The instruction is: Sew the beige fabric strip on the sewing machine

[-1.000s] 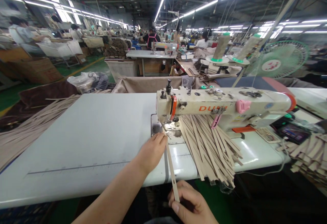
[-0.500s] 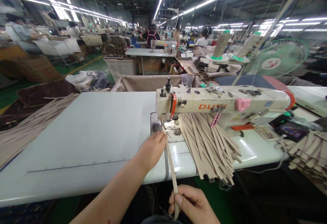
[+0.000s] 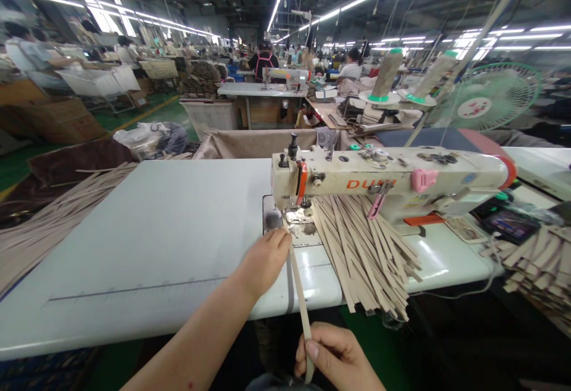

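A narrow beige strip (image 3: 300,287) runs from the needle area of a sewing machine (image 3: 330,180) down past the table's front edge. Close in front of the presser foot, my left hand (image 3: 270,254) is closed on the strip's upper part, fingertips pressed together. Lower down, below the table edge, my right hand (image 3: 332,352) pinches the strip between thumb and fingers. Right of the needle, a bundle of similar beige strips (image 3: 366,254) lies under the machine arm and hangs over the front edge.
More strips (image 3: 57,218) are heaped left of the white table (image 3: 178,218), others (image 3: 539,272) at the right. Thread cones (image 3: 387,75) and a green fan (image 3: 495,99) stand behind the machine. A person (image 3: 263,63) works at a machine farther ahead.
Both hands and the strip look almost the same as before. The view has shifted very slightly.
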Available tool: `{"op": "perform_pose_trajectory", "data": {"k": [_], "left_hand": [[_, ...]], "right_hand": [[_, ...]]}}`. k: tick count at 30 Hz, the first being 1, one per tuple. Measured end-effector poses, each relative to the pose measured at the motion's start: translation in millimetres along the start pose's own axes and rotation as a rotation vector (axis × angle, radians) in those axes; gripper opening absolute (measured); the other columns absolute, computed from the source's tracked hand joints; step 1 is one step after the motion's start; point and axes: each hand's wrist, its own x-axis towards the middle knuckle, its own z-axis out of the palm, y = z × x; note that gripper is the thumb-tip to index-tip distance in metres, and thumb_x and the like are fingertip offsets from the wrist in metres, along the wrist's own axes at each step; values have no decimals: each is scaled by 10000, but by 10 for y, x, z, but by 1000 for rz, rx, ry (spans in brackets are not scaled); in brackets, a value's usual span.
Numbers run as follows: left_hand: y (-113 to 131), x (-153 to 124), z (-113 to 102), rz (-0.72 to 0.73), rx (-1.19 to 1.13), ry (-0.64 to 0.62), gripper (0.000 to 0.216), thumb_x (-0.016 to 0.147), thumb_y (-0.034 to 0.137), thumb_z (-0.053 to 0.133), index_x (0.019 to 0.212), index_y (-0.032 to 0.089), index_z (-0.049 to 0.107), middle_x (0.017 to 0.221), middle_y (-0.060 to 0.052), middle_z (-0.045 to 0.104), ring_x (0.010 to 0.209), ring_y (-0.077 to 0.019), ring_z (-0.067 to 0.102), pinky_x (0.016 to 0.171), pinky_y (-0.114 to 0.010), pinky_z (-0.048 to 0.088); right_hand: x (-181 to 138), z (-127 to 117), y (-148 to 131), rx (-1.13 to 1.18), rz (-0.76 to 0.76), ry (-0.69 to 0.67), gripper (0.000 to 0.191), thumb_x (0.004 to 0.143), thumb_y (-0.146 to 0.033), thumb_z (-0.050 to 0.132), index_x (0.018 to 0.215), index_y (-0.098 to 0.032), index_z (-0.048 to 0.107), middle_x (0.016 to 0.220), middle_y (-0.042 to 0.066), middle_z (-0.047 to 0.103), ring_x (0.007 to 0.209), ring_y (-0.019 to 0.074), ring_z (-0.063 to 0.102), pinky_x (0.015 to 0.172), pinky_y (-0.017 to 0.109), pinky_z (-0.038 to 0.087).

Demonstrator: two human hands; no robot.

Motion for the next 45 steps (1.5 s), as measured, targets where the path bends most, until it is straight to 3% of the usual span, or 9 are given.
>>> {"op": "perform_pose_trajectory", "data": {"k": [11,18,24,30,37,41,45], "left_hand": [[6,4,-12,-9,-13,-18,242,987,86,476,1199,137,583,1231,-126,621,1246,-276,599,1121,-413,514],[-2,37,33,-55,-74,42,298,972,55,455,1245,141,541,1292,-125,594,1309,-268,562,1170,-438,484],[-6,50,52,-73,-94,53,275,984,69,461,1233,157,537,1331,-128,583,1330,-271,551,1147,-446,504],[-3,6,35,-27,-56,35,243,996,87,477,1200,185,564,1230,-99,620,1260,-263,601,1079,-424,545],[21,26,-30,-35,-40,12,203,990,91,502,1157,175,582,1236,-106,629,1262,-272,601,1076,-424,550],[14,21,-2,-36,-52,28,222,984,90,496,1166,180,585,1246,-111,637,1255,-263,613,1083,-425,546],[-3,4,42,-34,-58,46,243,987,99,489,1196,185,578,1250,-112,641,1259,-259,613,1077,-422,550]], "right_hand": [[-8,11,-65,-67,-38,-38,485,942,-578,677,750,-152,809,697,51,671,632,159,653,625,268,511],[-10,47,-218,-52,-4,-39,518,923,-614,685,777,-143,841,700,59,667,664,165,654,645,276,496],[-20,47,-221,-13,19,-40,488,905,-605,711,760,-155,830,682,44,659,635,152,634,639,275,475],[8,43,-247,18,9,-78,458,877,-603,742,756,-162,782,685,29,634,645,151,587,647,282,433],[41,31,-324,-224,-152,8,410,880,-598,728,788,-199,737,912,79,683,901,246,638,839,359,495],[74,75,-313,-277,-89,85,428,894,-617,707,852,-193,742,810,48,690,785,207,619,764,320,492],[86,118,-304,-130,16,97,512,865,-692,708,905,-181,718,721,38,719,651,161,578,672,286,468]]}}
